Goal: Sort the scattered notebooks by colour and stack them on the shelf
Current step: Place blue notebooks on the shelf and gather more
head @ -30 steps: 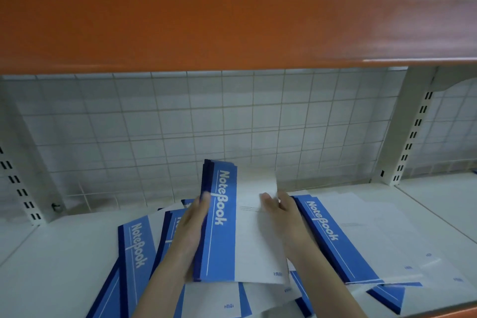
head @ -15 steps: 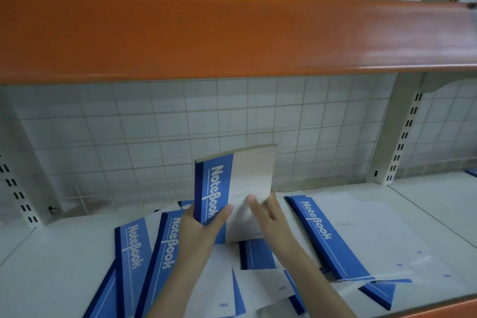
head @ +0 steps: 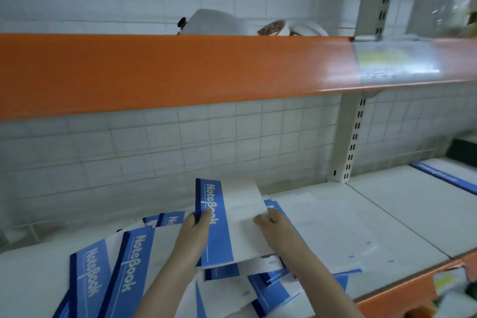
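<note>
1. A blue-and-white notebook (head: 227, 222) is being held above the scattered notebooks (head: 116, 271) on the shelf (head: 402, 214)
2. Its side edges are being pinched by the left hand (head: 193, 232) and right hand (head: 276, 227); likely light and floppy, it is being best supported there

The held notebook (head: 227, 224), which was standing nearly upright half a second ago, is now leaning back toward a flatter tilt above the scattered notebooks (head: 124, 266). The left hand (head: 196, 230) is now gripping its blue spine edge with the thumb over the printed word, higher on the cover than before, and the right hand (head: 273, 224) is now pinching the white right edge instead of resting on the cover's face. The view is swinging up and to the right, bringing objects above the orange shelf edge (head: 180, 70) and another notebook (head: 444, 178) in the next bay into sight.
</note>
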Available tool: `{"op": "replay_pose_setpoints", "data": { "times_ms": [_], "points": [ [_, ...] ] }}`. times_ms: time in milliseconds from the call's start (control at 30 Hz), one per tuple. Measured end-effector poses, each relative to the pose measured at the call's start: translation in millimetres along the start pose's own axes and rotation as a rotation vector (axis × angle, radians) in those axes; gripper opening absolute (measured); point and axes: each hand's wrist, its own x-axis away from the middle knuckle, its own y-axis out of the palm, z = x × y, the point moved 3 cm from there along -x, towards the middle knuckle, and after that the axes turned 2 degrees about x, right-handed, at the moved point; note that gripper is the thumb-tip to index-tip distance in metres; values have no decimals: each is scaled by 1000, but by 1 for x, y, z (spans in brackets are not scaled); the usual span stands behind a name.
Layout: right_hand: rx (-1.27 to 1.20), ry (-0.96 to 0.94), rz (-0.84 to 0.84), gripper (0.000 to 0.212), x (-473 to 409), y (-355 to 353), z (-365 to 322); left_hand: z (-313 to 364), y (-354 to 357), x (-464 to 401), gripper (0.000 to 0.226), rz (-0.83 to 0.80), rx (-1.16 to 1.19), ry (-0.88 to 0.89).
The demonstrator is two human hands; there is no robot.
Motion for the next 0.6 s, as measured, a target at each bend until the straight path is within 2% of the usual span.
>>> {"op": "replay_pose_setpoints", "data": {
  "times_ms": [33, 100, 167, 267, 400, 533, 600],
  "points": [
    [-16, 7, 29, 13, 1, -10, 3, 2, 11, -2, 30, -9, -7, -18],
    [-26, 28, 83, 22, 6, -35, 9, 9, 37, -2, 47, -50, -18, -45],
    [-81, 89, 117, 18, 9, -62, 14, 16, 66, 1, 53, -98, -20, -90],
    [-92, 150, 209, 14, 13, -106, 26, 24, 115, 4, 34, -169, -21, -118],
    [-181, 195, 305, 23, 22, -167, 46, 28, 181, 7, 36, -236, -46, -135],
    [-227, 253, 373, 17, 34, -224, 71, 33, 251, 18, 33, -340, -62, -97],
    [-247, 281, 402, 20, 39, -252, 87, 35, 284, 26, 32, -382, -73, -80]
  ]
}}
